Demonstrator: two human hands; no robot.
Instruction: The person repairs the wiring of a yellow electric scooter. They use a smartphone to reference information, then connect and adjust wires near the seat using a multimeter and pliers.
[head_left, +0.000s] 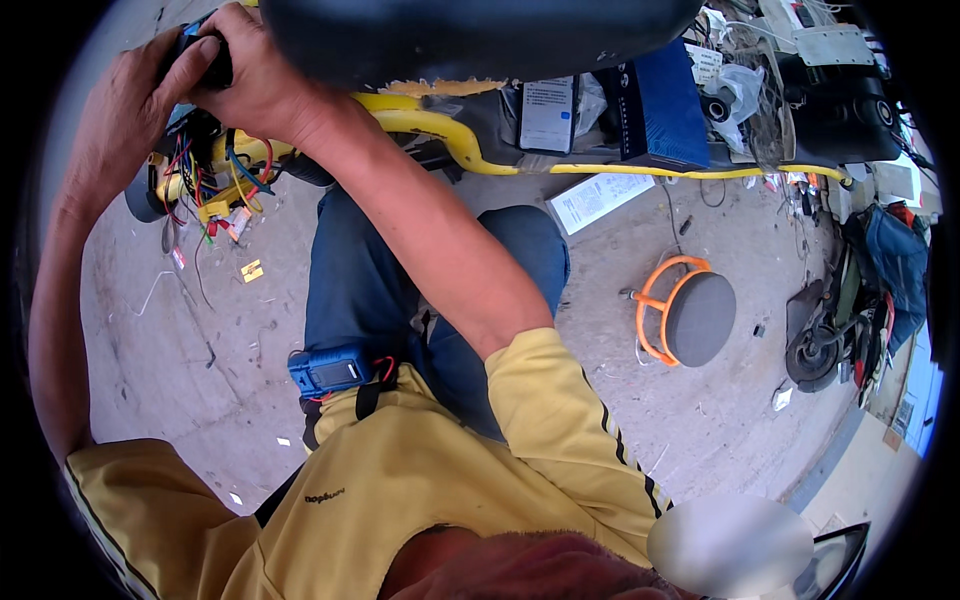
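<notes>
At the upper left both of my hands close around a small black part [216, 66] whose kind I cannot make out. My left hand [125, 112] wraps it from the left side, its thumb lying over the top. From the right, my right hand [252, 82] grips the same part, fingers bent over its far side. Just below them hangs a bundle of coloured wires [190, 172] with a yellow connector [214, 211], beside the yellow frame [425, 122] of a vehicle. A black seat [470, 45] with a torn edge overhangs my right forearm.
A phone [547, 115] and a dark blue box [660, 112] rest on the vehicle's footboard. A white box [600, 200] lies below the frame. An orange stool [698, 316] stands at right, near clutter [880, 280]. A blue handheld meter [330, 371] sits at my waist.
</notes>
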